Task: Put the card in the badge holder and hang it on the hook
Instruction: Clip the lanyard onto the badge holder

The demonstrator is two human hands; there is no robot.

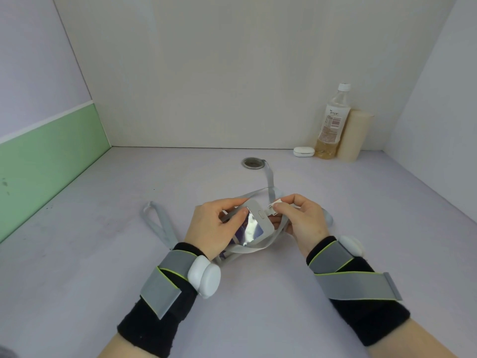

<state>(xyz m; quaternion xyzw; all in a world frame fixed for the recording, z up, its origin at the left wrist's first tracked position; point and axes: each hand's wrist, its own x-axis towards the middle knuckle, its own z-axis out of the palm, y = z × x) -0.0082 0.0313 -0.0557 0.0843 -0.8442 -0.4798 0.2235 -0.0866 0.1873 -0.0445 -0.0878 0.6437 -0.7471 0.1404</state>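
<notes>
Left hand fingers clamp the clear plastic badge holder with its dark glossy card inside | right hand pinches the white clip tab just past the holder's slot | grey fabric lanyard loops beneath both hands | tip: steady holder, untangle strap | hook not seen

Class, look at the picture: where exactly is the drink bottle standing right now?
In the head view, the bottle stands upright at the far right of the table against the back wall, between a small white case and a cream cylinder.
</notes>
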